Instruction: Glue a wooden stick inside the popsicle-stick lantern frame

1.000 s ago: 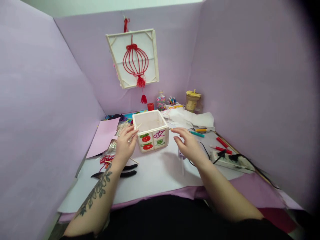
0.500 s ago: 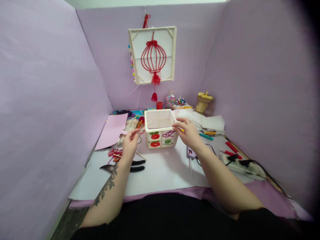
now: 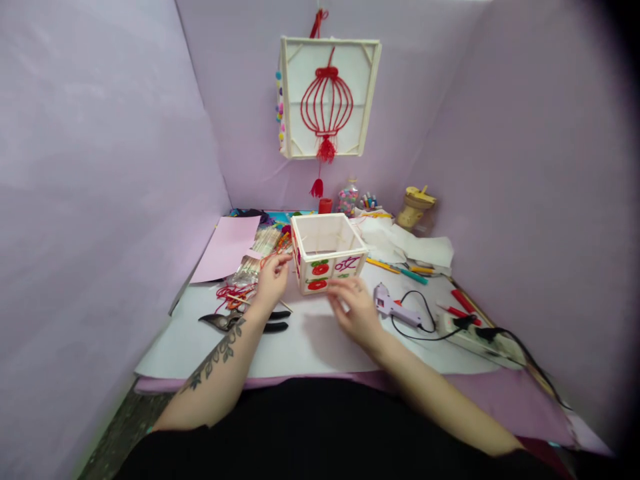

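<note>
A white open-topped box (image 3: 327, 256) stands on the white-covered table, its front decorated with red and green fruit shapes and a purple character. Beside its left side is my left hand (image 3: 273, 279), thumb and fingers drawn together; whatever they hold is too small to name. My right hand (image 3: 353, 308) is at the lower front of the box, its fingertips pinched near the bottom edge, and what lies between them cannot be made out. A corner of the box points somewhat towards the left.
Black-handled pruning shears (image 3: 273, 327) and red cord (image 3: 235, 294) lie left. A lilac glue gun (image 3: 400, 308), a power strip (image 3: 480, 342) and red pens are right. A square lantern (image 3: 327, 100) hangs behind.
My right hand has moved from the box's upper right corner down to its lower front. The box has turned, showing its left side. The whole view has shifted slightly.
</note>
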`<state>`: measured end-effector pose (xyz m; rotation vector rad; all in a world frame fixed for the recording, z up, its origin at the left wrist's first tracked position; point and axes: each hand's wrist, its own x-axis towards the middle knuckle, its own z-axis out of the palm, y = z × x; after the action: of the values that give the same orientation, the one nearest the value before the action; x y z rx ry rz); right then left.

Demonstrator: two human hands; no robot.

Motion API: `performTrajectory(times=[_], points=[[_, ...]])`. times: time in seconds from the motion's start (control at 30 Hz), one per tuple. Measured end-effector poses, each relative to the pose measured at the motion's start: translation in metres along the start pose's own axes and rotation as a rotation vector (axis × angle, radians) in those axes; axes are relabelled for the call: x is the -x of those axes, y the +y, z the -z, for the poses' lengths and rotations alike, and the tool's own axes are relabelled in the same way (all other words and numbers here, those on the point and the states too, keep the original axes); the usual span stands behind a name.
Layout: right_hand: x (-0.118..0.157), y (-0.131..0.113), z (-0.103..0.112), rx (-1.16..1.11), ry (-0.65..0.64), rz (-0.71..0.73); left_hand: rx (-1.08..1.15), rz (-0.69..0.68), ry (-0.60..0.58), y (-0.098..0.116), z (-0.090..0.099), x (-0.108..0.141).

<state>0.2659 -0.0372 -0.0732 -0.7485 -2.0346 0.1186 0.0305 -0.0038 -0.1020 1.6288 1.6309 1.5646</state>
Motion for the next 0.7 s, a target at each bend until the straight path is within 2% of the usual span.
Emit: performTrajectory(times=[0.07, 0.13, 0.33, 0.5, 0.6, 0.7], points=[[0.017, -0.020, -0.014, -0.033, -0.102, 0.052, -0.043, -0.037, -0.011, 0.001, 0.000, 0.001], [0.026, -0.027, -0.022, -0.029, -0.157, 0.046, -0.082, -0.068, -0.014, 0.002, 0.001, 0.002], [0.018, -0.011, -0.017, 0.050, -0.211, -0.051, -0.157, -0.080, -0.003, -0.002, 0.004, 0.001], [0.023, -0.016, -0.023, 0.047, -0.240, -0.047, -0.189, -0.073, -0.026, -0.004, 0.005, 0.001], [0.018, -0.011, -0.014, 0.045, -0.192, -0.055, -0.200, -0.073, -0.033, -0.003, 0.005, 0.002], [-0.002, 0.012, 0.014, 0.085, -0.074, -0.130, -0.204, -0.067, -0.027, -0.002, 0.006, 0.002]])
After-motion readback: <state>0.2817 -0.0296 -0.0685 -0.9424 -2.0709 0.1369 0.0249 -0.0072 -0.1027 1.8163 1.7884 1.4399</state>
